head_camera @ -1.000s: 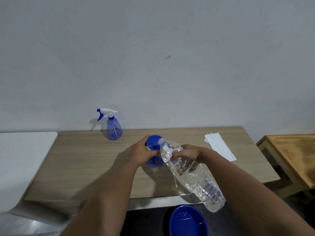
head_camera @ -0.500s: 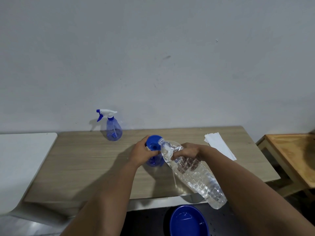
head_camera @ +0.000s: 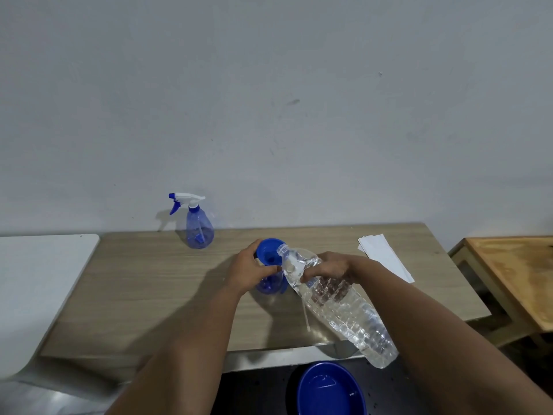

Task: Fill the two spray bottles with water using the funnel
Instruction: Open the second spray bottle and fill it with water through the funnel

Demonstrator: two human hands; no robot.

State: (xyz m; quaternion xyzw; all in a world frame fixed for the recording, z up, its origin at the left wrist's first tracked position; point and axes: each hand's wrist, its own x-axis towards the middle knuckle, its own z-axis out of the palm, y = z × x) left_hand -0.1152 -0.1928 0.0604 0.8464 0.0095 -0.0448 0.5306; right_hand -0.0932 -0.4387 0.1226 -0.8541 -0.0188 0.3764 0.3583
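Note:
A blue funnel (head_camera: 268, 253) sits in the neck of an open blue spray bottle (head_camera: 270, 285) in the middle of the wooden table (head_camera: 167, 283). My left hand (head_camera: 247, 272) grips the funnel and the bottle's neck. My right hand (head_camera: 330, 266) holds a large clear water bottle (head_camera: 341, 307) near its shoulder, tilted, with its open mouth resting over the funnel's rim. A second blue spray bottle (head_camera: 199, 226), with its white and blue trigger head on, stands upright at the back left by the wall.
White folded paper (head_camera: 386, 259) lies at the table's back right. A thin white tube (head_camera: 305, 317) lies on the table under the water bottle. A blue basin (head_camera: 330, 390) sits on the floor below the front edge. A white table (head_camera: 36, 280) stands left, a wooden one (head_camera: 514, 277) right.
The water bottle's base has risen slightly, so the tilt toward the funnel is a little steeper. Both hands stay in place.

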